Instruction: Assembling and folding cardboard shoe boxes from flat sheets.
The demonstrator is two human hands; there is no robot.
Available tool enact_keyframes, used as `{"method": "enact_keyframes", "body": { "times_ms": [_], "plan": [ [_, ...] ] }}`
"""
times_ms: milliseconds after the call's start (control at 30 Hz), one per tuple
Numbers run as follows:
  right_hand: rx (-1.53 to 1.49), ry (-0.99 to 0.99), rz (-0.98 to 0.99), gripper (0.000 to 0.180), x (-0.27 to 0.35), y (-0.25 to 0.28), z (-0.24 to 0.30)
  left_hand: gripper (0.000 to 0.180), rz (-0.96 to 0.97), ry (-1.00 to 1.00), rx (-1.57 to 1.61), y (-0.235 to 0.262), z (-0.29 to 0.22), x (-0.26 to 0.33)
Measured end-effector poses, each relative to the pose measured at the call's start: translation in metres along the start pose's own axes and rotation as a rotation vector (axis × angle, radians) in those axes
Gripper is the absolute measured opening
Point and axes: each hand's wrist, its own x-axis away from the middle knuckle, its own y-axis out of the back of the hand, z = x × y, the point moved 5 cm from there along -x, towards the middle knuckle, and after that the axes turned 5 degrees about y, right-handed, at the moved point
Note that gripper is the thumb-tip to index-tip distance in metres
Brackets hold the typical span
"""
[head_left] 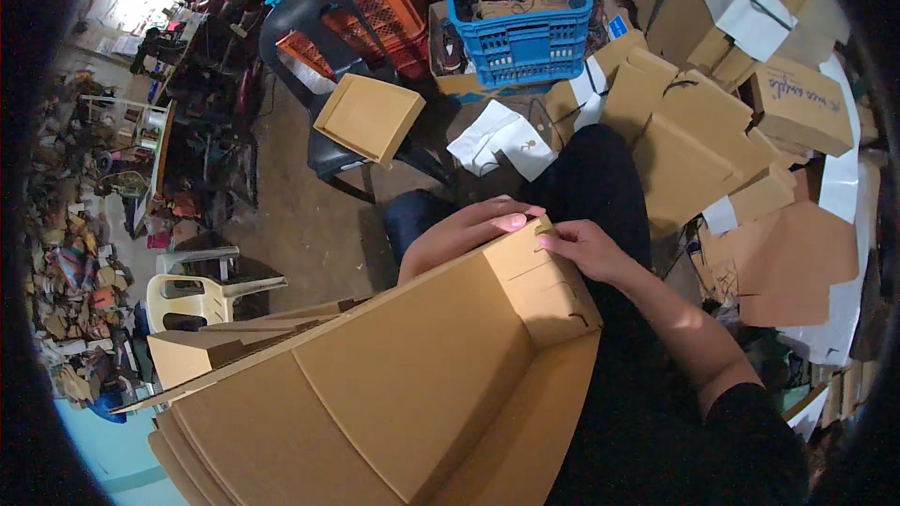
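Note:
A partly folded brown cardboard box (pixel 412 356) lies across my lap, its long panels and one upright end wall facing up. Behind the far side wall is my left hand (pixel 464 230), its fingers closed over the top edge at the far corner. My right hand (pixel 591 251) pinches the same corner from the right, thumb on the end wall and fingers around its outer side. Slots and creases show in that end wall. Part of my left palm is hidden by the cardboard.
Ahead, a shallow cardboard tray (pixel 370 119) sits on a dark plastic chair (pixel 323 56). A blue crate (pixel 525 42) holds shoes. Flat cardboard pieces (pixel 698 145) pile up at right, near a closed carton (pixel 800 105). A cream plastic chair (pixel 187 298) stands left, before scattered scraps (pixel 80 290).

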Motion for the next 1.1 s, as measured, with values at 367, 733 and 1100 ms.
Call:
{"method": "enact_keyframes", "body": {
  "times_ms": [367, 733, 1100],
  "plan": [
    [0.121, 0.043, -0.062, 0.037, 0.002, 0.004, 0.005, 0.047, 0.069, -0.053, -0.063, -0.002, -0.002, -0.006],
    [0.118, 0.033, 0.038, 0.032, 0.005, 0.009, 0.016, 0.046, 0.106, -0.442, -0.114, -0.002, 0.001, -0.006],
    [0.104, 0.024, 0.091, 0.031, 0.006, 0.012, 0.022, 0.052, 0.024, -0.048, -0.082, -0.008, -0.005, -0.002]
  ]
}}
